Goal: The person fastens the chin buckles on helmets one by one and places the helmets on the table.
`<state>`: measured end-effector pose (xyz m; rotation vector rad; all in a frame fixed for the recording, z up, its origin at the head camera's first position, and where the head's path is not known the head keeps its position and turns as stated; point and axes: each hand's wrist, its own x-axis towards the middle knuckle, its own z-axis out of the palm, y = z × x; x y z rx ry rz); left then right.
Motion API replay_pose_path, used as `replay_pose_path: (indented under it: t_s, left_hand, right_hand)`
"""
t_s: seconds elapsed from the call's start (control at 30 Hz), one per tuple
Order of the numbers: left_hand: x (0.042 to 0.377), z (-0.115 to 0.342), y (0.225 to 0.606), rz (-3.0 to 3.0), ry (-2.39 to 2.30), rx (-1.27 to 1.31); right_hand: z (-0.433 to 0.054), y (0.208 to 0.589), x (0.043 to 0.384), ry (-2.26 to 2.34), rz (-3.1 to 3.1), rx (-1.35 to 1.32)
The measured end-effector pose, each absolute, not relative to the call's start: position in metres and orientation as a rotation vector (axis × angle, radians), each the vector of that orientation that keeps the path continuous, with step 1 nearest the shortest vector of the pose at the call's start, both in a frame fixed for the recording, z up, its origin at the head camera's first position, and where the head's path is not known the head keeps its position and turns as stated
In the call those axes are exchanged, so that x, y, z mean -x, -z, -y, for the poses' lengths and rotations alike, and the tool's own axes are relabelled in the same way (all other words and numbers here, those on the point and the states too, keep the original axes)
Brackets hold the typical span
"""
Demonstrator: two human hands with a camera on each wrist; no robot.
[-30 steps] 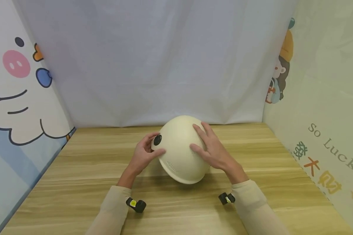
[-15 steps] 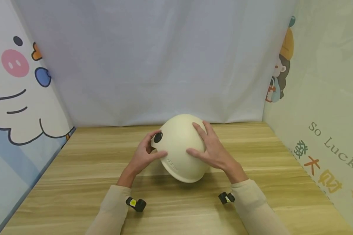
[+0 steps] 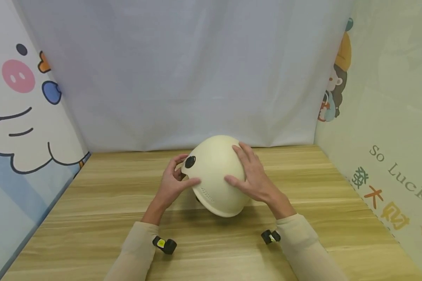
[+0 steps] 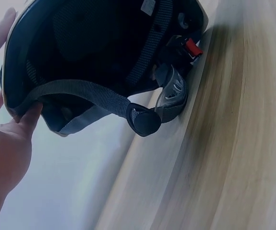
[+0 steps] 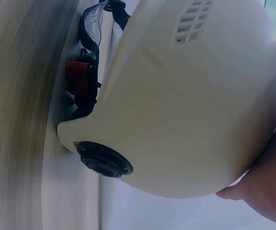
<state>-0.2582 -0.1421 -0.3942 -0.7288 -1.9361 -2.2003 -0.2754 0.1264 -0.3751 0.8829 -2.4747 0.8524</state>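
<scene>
A cream helmet (image 3: pixel 214 171) sits tilted on the wooden table, dome up and to the right, its open side facing left. My left hand (image 3: pixel 172 185) grips its left rim, thumb outside on the shell in the head view. The right hand (image 3: pixel 258 177) holds the dome from the right, thumb and fingers spread over it. Near the left hand is a black round side piece (image 3: pixel 190 162). The left wrist view shows the dark inside, a grey chin strap (image 4: pixel 90 91) and a red buckle (image 4: pixel 193 48) hanging near the table.
The wooden table (image 3: pixel 109 203) meets a pale curtain (image 3: pixel 183 78) behind the helmet. Printed cloth walls stand on the left (image 3: pixel 7 128) and right (image 3: pixel 390 117). A small black wrist camera (image 3: pixel 164 245) sits at the left cuff, another (image 3: pixel 270 236) at the right.
The helmet has tipped slightly, its near rim rising a little and a dark bit now showing under it. The right fingers have shifted slightly on the dome. Both hands stay on the helmet.
</scene>
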Motion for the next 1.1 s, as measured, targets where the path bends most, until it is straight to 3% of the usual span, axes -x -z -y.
replay_pose_path:
  t_s: [0.6,1.1]
  left_hand:
    - [0.2559,0.1381,0.3934,2.019,2.015,0.621]
    - [0.2548,0.1359,0.3905,2.012,2.028,0.743]
  right_hand:
    - [-0.1248,0.3757,0.2775,-0.787,2.438,-0.904]
    - [-0.1245,0.3735,0.276,-0.788,2.447,-0.861]
